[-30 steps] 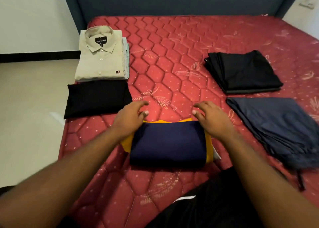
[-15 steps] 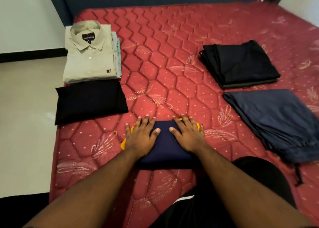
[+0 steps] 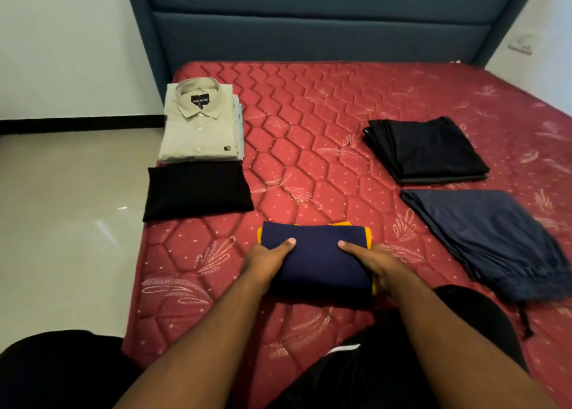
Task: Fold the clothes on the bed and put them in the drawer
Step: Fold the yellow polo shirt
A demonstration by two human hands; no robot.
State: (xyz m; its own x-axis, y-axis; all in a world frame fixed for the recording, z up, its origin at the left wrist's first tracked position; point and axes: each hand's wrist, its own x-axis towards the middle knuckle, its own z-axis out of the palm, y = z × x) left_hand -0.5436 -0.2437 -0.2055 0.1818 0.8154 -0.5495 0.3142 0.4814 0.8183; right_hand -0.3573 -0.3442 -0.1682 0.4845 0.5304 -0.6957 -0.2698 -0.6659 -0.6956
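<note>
A folded navy garment with yellow trim point(image 3: 315, 254) lies near the front of the red mattress point(image 3: 309, 148). My left hand point(image 3: 267, 261) grips its left side, thumb on top and fingers tucked under. My right hand point(image 3: 376, 264) grips its right side the same way. A folded beige shirt point(image 3: 201, 127) sits at the far left on other folded pieces, with a folded black garment point(image 3: 196, 192) just in front of it. At the right lie a folded black stack point(image 3: 430, 148) and a folded dark blue-grey garment point(image 3: 492, 238). No drawer is in view.
A blue padded headboard point(image 3: 325, 22) stands behind the mattress. Pale tiled floor point(image 3: 62, 223) lies to the left of the bed, below a white wall with a black skirting strip. My dark-clothed legs fill the bottom of the view.
My hands went from the garment's far edge, to lying flat on top, to gripping its two sides. The camera view has tilted up.
</note>
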